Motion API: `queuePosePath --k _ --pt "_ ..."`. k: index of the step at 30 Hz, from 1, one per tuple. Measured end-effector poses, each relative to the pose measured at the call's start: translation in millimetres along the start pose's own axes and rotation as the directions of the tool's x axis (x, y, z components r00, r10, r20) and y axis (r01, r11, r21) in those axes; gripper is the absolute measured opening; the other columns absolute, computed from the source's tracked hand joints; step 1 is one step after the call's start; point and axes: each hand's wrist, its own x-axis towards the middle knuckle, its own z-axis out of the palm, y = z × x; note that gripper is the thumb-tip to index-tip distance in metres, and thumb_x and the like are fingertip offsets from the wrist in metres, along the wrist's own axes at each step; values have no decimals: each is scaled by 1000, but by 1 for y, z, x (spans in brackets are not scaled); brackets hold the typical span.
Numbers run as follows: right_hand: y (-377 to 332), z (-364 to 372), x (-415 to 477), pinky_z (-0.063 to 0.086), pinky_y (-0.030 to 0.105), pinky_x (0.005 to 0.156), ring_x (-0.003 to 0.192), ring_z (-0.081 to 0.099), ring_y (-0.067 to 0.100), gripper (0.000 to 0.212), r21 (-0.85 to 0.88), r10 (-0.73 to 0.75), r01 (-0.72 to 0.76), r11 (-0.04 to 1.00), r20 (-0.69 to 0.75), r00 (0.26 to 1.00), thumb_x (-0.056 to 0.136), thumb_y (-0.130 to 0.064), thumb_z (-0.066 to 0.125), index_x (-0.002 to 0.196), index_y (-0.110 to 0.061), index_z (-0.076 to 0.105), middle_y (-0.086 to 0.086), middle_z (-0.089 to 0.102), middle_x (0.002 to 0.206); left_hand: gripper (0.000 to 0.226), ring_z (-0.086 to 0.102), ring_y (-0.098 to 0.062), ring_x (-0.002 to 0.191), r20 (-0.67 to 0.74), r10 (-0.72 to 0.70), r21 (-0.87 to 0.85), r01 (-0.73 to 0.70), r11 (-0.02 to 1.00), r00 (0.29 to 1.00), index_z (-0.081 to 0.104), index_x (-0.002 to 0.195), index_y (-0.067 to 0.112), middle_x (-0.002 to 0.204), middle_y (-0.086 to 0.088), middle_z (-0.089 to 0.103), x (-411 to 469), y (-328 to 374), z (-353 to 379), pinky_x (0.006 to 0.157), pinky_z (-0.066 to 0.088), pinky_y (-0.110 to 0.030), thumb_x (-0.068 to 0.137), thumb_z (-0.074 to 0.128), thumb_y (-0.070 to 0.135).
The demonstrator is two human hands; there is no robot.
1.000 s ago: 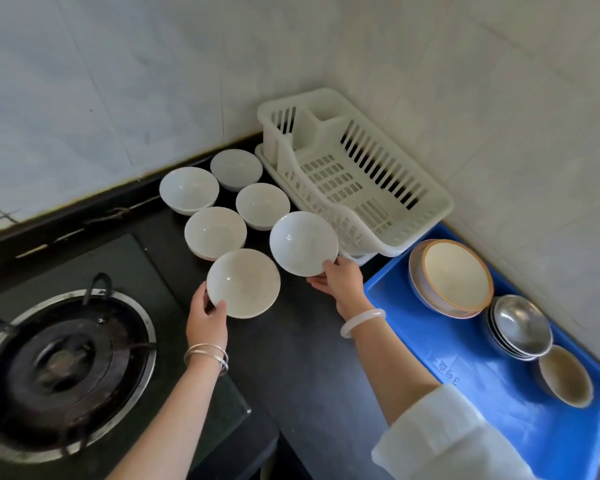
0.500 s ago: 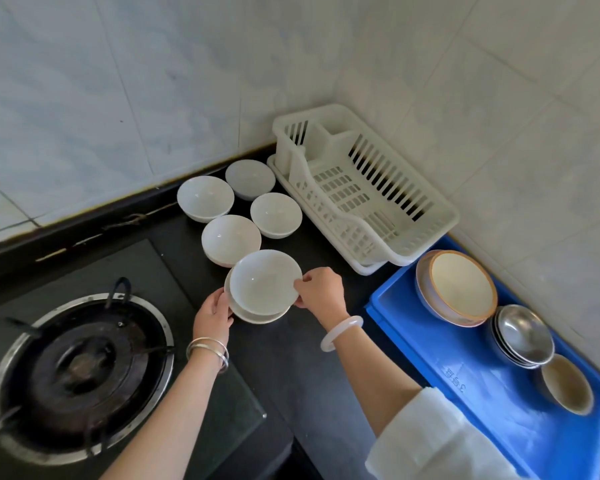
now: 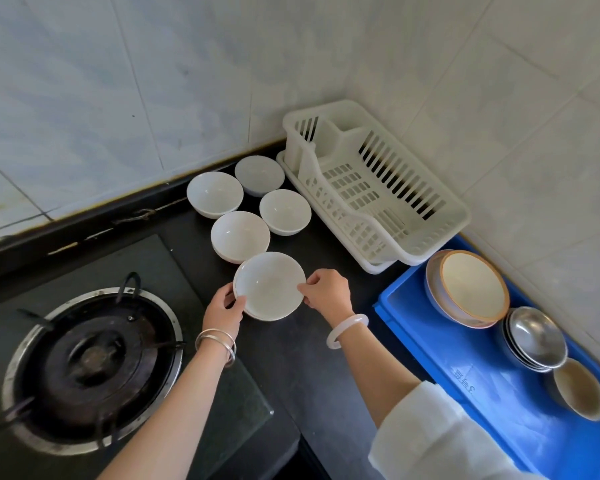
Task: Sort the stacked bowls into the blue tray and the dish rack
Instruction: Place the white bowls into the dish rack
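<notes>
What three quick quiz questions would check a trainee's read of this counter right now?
1. True or false: the white dish rack already holds bowls.
2. How many white bowls stand alone on the counter, apart from the stack between the hands?
3. Multiple choice: what touches the stacked white bowls? A) left hand only B) right hand only C) both hands, one at each side of the rim.

Key
1. False: no bowls are visible in the rack.
2. Four.
3. C. Separately, the blue tray holds an orange-rimmed bowl, stacked steel bowls and a small beige bowl.
</notes>
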Motion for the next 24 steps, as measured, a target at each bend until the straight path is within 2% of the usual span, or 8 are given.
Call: queuePosePath --k 2,5,7,9,13,16,19,24 --pt "5 2 2 59 31 72 80 68 19 10 96 57 -61 994 43 997 84 -19 68 91 -16 62 5 66 89 36 54 -32 116 3 -23 -23 23 999 1000 51 125 13 126 -16 57 0 0 -1 90 47 -38 89 53 11" --pt "8 4 4 61 33 70 86 68 19 32 298 119 -188 936 234 965 90 -17 62 122 -18 57 5 64 106 35 56 -29 108 13 -61 -69 62 996 998 52 124 12 123 -17 58 3 3 0 90 48 -37 89 51 9" --pt "9 6 4 61 34 67 86 70 21 39 384 99 -234 893 339 935 93 -16 56 132 -20 51 5 64 114 37 54 -26 105 27 -97 -133 100 986 995 52 125 13 122 -13 57 4 6 2 90 49 -39 89 49 6" --pt "9 8 4 61 33 66 84 71 21 41 419 65 -231 878 374 925 94 -13 52 134 -21 51 4 63 115 39 53 -27 108 14 -119 -170 120 978 993 52 126 14 123 -11 55 4 8 5 90 50 -40 88 48 5" --pt "15 6 4 60 30 62 81 72 20 38 459 20 -188 868 346 938 92 -10 54 129 -18 56 2 67 104 40 52 -32 116 -24 -127 -157 122 980 992 53 126 15 126 -11 54 -1 15 8 92 50 -44 87 48 3" --pt "16 -7 4 60 30 61 79 73 19 35 515 -6 -161 842 307 952 91 -11 56 125 -19 60 1 69 100 37 57 -29 109 -5 -73 -152 71 986 997 58 118 17 116 -9 60 -4 30 13 83 53 -38 85 50 3" --pt "10 -31 6 60 33 64 77 72 21 35 576 -41 -102 811 230 972 90 -11 58 124 -18 60 6 69 107 29 60 -25 98 24 -3 -190 8 982 1000 62 104 21 98 -2 64 -8 56 28 69 52 -29 84 52 2" --pt "-12 -90 18 59 28 62 78 73 20 29 652 -101 23 758 82 991 89 -13 60 117 -20 63 5 69 103 19 60 -20 89 80 100 -152 -87 985 992 55 99 19 93 0 59 -3 113 71 62 51 -24 85 55 7"
